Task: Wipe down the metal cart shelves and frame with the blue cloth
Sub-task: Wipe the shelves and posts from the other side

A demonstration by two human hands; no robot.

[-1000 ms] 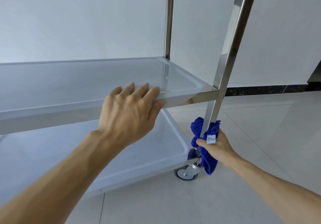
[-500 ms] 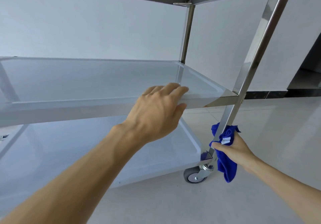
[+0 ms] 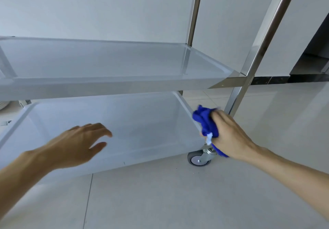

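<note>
Your right hand grips the bunched blue cloth, pressed at the right rim of the bottom shelf beside the front post. Your left hand hovers loose and spread over that shelf, holding nothing (it looks blurred, so contact is unclear). Flatten the cloth for broader contact and draw it along the rim in one steady pass. Just above both hands the middle shelf overhangs, so keep your knuckles low. Below your right hand sits the caster, which may let the cart roll; brace with your left.
</note>
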